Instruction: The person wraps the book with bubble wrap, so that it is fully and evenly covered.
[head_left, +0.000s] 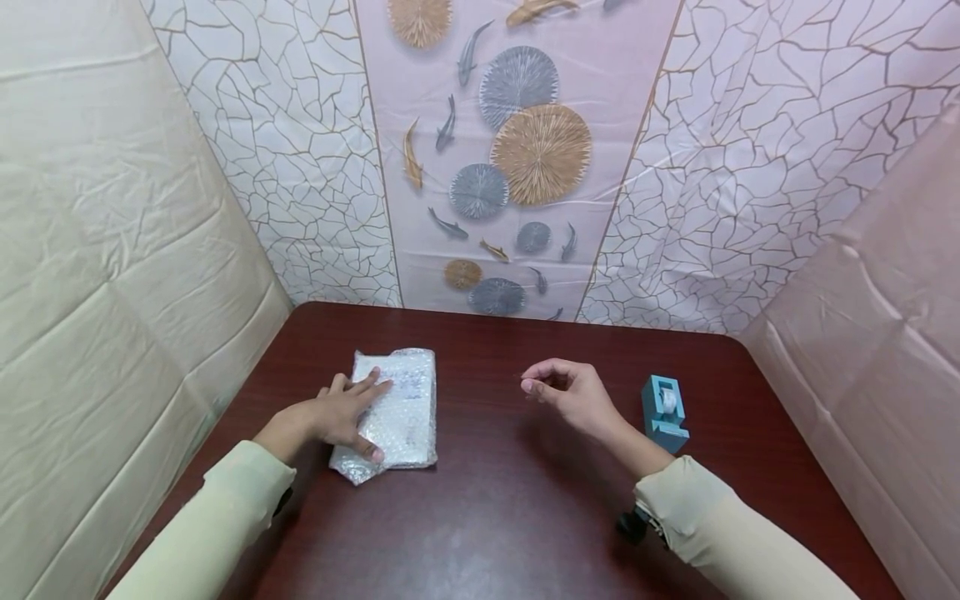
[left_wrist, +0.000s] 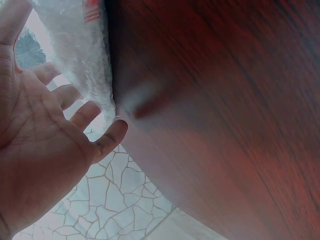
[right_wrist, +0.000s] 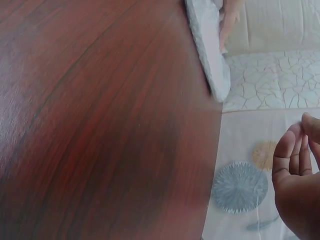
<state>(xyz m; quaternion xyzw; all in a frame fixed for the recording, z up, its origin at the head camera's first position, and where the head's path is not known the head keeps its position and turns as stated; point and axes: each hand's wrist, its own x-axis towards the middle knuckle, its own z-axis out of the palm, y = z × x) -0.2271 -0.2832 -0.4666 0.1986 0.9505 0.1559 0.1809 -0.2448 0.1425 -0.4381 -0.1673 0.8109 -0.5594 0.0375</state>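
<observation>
A flat parcel in bubble wrap [head_left: 408, 421] lies on the left half of the table, with a white face and faint writing under the wrap. My left hand [head_left: 341, 414] rests on its left side, fingers spread. In the left wrist view the open palm and the parcel's edge [left_wrist: 85, 55] show. My right hand [head_left: 581, 398] is above the table, right of the parcel, thumb and fingertips together. Between them is a small clear piece of tape [head_left: 527, 394], barely visible. The right wrist view shows the same pinch, the tape itself too faint to make out.
A blue tape dispenser [head_left: 664, 414] with a roll in it stands on the table, just right of the right forearm. The dark red wooden table [head_left: 465, 517] ends at a patterned backdrop [head_left: 487, 167]. Pale cloth hangs on both sides.
</observation>
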